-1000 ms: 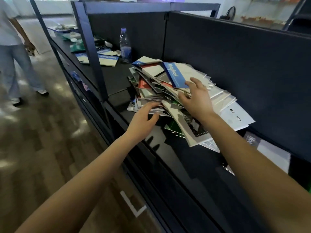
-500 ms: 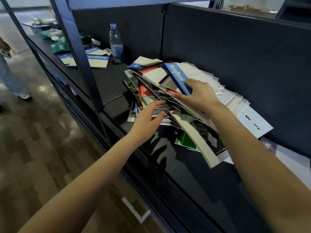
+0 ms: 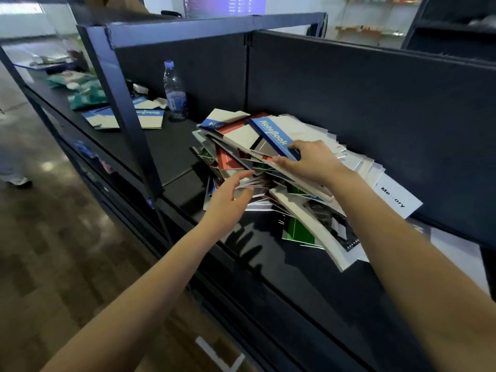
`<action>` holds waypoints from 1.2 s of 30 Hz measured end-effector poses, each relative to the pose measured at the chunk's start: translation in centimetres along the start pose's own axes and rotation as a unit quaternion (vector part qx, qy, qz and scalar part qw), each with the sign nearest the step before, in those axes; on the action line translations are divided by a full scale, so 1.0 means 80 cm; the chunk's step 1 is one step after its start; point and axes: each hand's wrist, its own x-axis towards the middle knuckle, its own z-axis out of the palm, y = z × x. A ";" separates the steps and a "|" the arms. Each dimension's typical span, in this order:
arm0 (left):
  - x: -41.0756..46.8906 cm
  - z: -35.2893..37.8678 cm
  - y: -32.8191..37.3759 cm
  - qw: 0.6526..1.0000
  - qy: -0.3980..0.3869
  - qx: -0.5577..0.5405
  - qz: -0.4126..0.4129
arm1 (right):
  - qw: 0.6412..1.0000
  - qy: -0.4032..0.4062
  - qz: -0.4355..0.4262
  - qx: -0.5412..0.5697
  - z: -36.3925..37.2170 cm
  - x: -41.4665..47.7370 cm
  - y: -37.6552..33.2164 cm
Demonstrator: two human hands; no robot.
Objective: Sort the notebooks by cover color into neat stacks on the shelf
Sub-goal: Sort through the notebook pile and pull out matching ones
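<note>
Messy notebook pile (image 3: 239,136) on the shelf (image 3: 268,267) — right hand (image 3: 314,159) grips its top covers, left hand (image 3: 228,201), fingers loosely spread, touches its near edge.

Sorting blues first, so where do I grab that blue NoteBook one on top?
Pinch the blue NoteBook notebook at its near end, where the right hand holds it, coming from the front. It lies topmost on the pile, slanting toward you, leaving that end exposed.
</note>
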 end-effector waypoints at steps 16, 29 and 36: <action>-0.006 -0.020 0.009 0.999 0.011 -0.049 0.010 | 0.998 0.048 0.044 -0.025 0.010 -0.016 -0.012; 0.013 0.013 0.065 0.891 -0.054 -0.431 -0.128 | 0.992 0.013 -0.125 0.021 0.007 -0.138 -0.022; 0.009 0.019 0.064 0.926 -0.009 -0.362 -0.106 | 0.984 -0.039 -0.113 0.135 0.010 -0.149 -0.013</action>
